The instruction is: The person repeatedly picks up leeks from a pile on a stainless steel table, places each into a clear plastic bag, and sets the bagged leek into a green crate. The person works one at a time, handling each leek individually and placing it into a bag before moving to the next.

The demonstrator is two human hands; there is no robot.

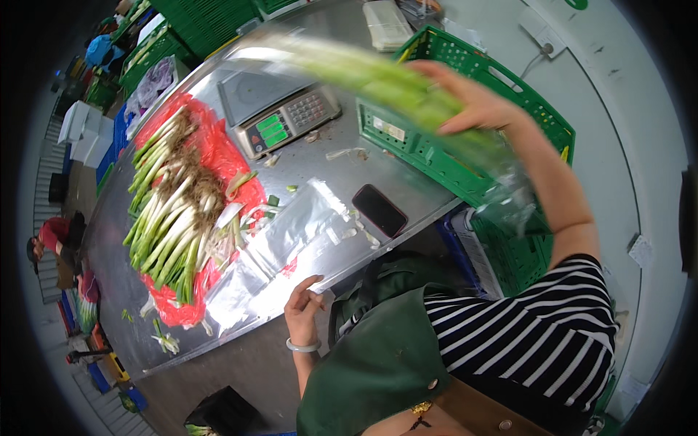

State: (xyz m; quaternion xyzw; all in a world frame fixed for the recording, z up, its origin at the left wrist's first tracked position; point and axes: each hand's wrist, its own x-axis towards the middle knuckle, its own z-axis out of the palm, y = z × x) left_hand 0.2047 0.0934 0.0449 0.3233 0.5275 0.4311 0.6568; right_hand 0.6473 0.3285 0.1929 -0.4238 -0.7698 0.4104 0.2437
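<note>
My right hand (474,101) grips a blurred bundle of spring onions (376,82) in a clear plastic bag, raised over the green plastic crate (515,98) at the table's right end. Loose plastic of the bag (512,191) trails below the wrist. My left hand (305,300), with a pale bangle at its wrist, hovers by the table's near edge, fingers loosely curled and holding nothing visible. Beyond it lie flat clear plastic bags (289,229). Untrimmed spring onions (169,218) with brown roots are heaped on a red plastic bag (212,136) at the left.
A digital scale (283,117) stands at the back of the metal table (322,158). A phone (380,210) lies near the front edge. Trimmed scraps (166,342) litter the surface. More green crates (207,22) are stacked behind. A person (54,237) is at far left.
</note>
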